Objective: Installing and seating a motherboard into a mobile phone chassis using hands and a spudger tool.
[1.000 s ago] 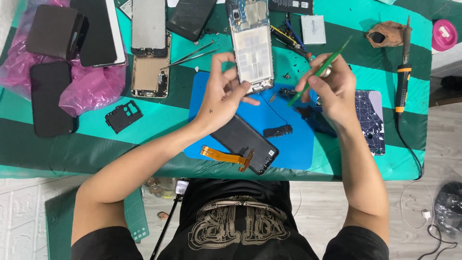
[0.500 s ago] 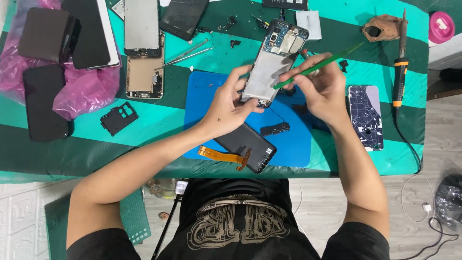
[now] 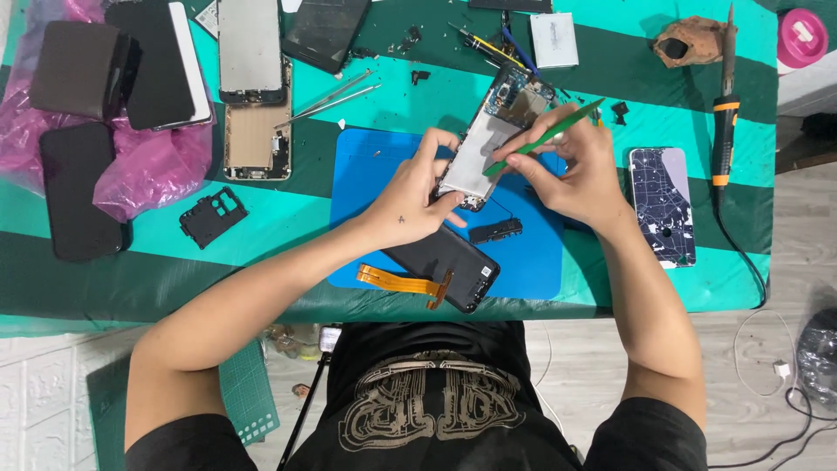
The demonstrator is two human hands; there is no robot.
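Note:
An opened phone body (image 3: 489, 138) with bare circuit parts at its far end is tilted above the blue work mat (image 3: 366, 187). My left hand (image 3: 412, 197) grips its near left edge. My right hand (image 3: 574, 162) holds a thin green pry tool (image 3: 542, 138) whose tip lies against the phone's right side. A black screen panel (image 3: 449, 263) with an orange flex cable (image 3: 403, 281) lies on the mat below my left hand. A small black part (image 3: 495, 231) sits beside it.
Several phones and back covers (image 3: 250, 44) lie at the far left on pink bags (image 3: 148, 170). A black frame piece (image 3: 214, 215) is left of the mat. A patterned phone cover (image 3: 662, 205), a soldering iron (image 3: 722, 131), metal tweezers (image 3: 330, 96) and a pink dish (image 3: 804, 37) are around.
The phone body has been lifted off the table and drawn nearer, turned to a slant. Both hands moved with it, and the green tool's tip now lies on its right edge.

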